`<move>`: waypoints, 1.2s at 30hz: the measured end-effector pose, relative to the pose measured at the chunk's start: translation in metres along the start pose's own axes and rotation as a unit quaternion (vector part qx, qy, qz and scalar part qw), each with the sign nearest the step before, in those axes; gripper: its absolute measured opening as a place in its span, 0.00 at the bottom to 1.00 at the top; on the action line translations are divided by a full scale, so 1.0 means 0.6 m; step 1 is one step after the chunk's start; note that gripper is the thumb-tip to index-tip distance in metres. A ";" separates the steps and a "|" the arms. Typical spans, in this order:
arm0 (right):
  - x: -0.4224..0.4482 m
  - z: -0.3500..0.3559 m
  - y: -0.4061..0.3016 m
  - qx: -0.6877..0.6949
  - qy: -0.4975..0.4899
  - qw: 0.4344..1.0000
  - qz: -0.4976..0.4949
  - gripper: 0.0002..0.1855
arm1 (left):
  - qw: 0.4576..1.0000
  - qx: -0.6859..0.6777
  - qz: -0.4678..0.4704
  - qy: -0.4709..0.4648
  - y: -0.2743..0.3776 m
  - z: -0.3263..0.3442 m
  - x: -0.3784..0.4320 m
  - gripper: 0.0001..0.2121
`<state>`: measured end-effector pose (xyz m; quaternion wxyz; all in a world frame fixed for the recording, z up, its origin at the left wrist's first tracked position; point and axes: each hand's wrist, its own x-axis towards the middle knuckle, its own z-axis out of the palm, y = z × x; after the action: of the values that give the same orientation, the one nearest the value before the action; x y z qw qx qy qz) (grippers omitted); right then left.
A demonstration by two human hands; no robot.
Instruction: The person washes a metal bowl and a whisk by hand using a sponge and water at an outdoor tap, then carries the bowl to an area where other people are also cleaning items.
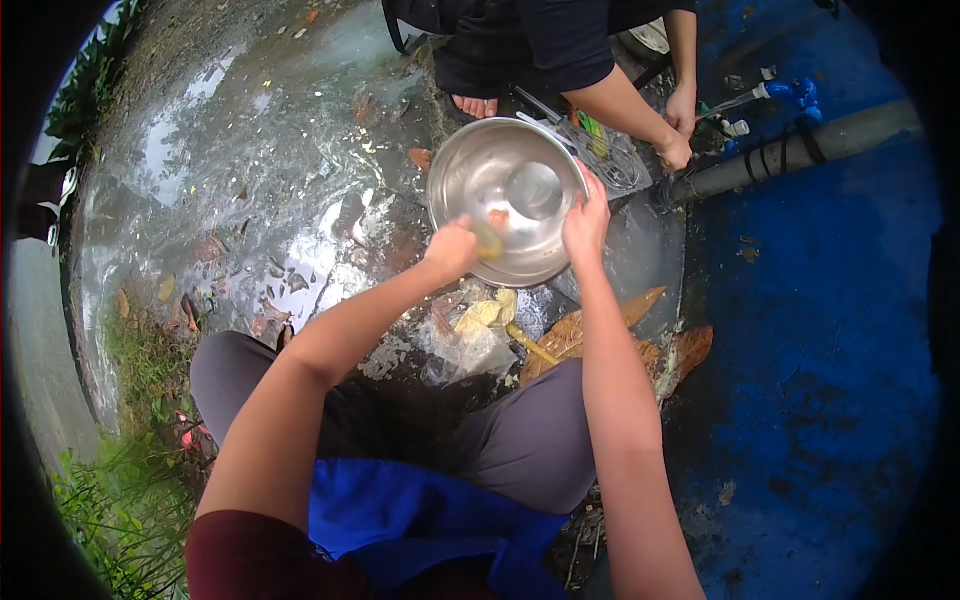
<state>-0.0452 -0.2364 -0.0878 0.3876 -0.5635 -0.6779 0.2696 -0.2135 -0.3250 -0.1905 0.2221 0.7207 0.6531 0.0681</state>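
Note:
A large stainless-steel mixing bowl (517, 142) is tilted towards me, its shiny inside facing up. My right hand (587, 217) grips its right rim, thumb on the inner side. Over the lower left rim reaches my left hand (453, 249), closed around a yellow-green pad (489, 244) that lies against the inner wall. Motion blur hides the pad's exact kind; it may be a sponge. A pinkish reflection shows on the metal near it. Behind the bowl's right rim lies a wire whisk (619, 169), partly covered by the bowl.
Another person's hands (677, 139) are near a running blue tap (780, 90) beside a grey pipe (847, 136) along the blue wall (810, 300). Crumpled plastic bags (480, 330) and large dry leaves (637, 337) lie before my knees. The concrete ground (300, 172) is wet.

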 end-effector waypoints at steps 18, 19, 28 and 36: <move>0.013 0.019 0.083 0.070 0.034 0.985 0.156 0.34 | 0.988 0.085 -0.013 0.132 -0.019 0.014 -0.062 0.27; 0.015 0.016 0.089 0.040 0.020 0.986 0.159 0.35 | 0.983 0.111 -0.010 0.148 -0.028 0.000 -0.049 0.27; -0.005 -0.020 0.076 0.112 -0.090 0.954 0.263 0.36 | 0.975 0.131 0.056 0.174 -0.066 -0.060 0.020 0.06; -0.009 -0.041 0.062 0.126 -0.133 0.927 0.327 0.41 | 0.992 -0.023 0.078 -0.094 0.163 -0.021 0.057 0.13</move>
<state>-0.0038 -0.2353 -0.1055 0.2518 -0.6592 -0.4616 0.5376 -0.1248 -0.2938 -0.1458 0.2935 0.7673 0.5693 0.0321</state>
